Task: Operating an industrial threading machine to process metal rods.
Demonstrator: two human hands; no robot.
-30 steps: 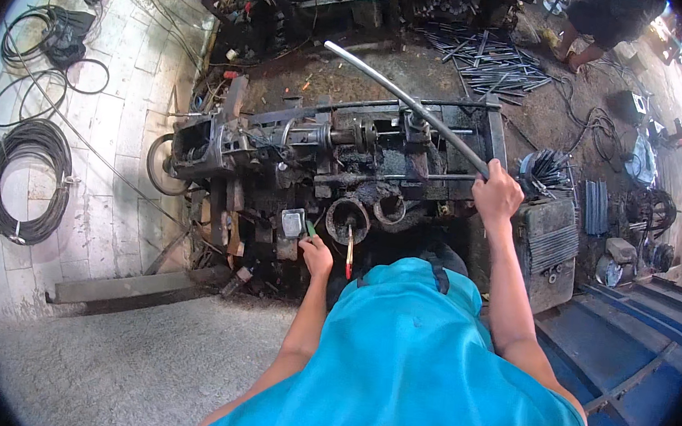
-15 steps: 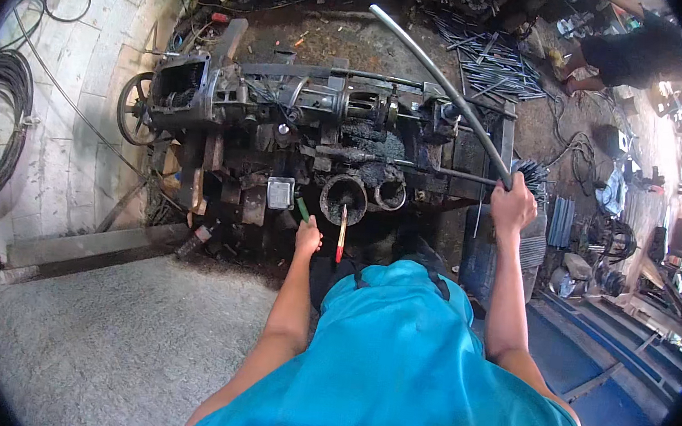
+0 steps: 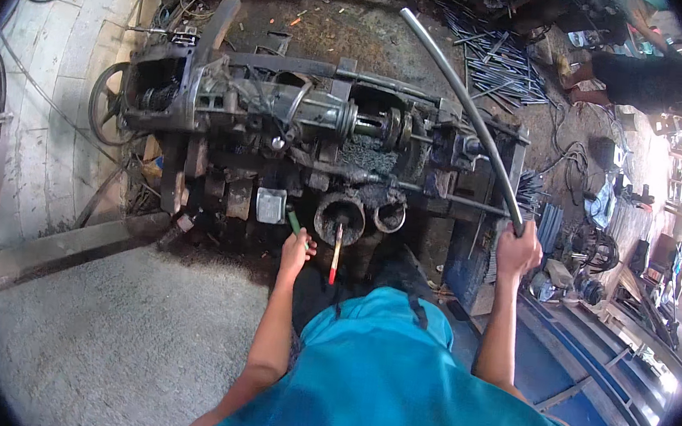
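Note:
My right hand (image 3: 520, 248) is closed around the lower end of a long grey metal rod (image 3: 468, 102), which slants up and left over the right end of a greasy machine (image 3: 261, 107). My left hand (image 3: 296, 251) is closed on a short green handle (image 3: 294, 222) at the machine's near side; what the handle joins is hard to make out. Just left of it sits a clear square container (image 3: 271, 205). To its right, a brush-like stick with a red end (image 3: 335, 253) stands in a grimy round cup (image 3: 330, 209). A smaller cup (image 3: 390, 217) adjoins that one.
Many thin metal rods (image 3: 499, 68) lie piled on the floor at the far right. A handwheel (image 3: 105, 104) juts from the machine's left end. Blue metal framing (image 3: 581, 359) lies at right. Another person's dark clothing (image 3: 649, 82) shows at far right.
The view has shifted, so the machine appears lower and larger. My right hand has come nearer with the rod, whose far end has moved right. My left hand keeps its hold on the green handle.

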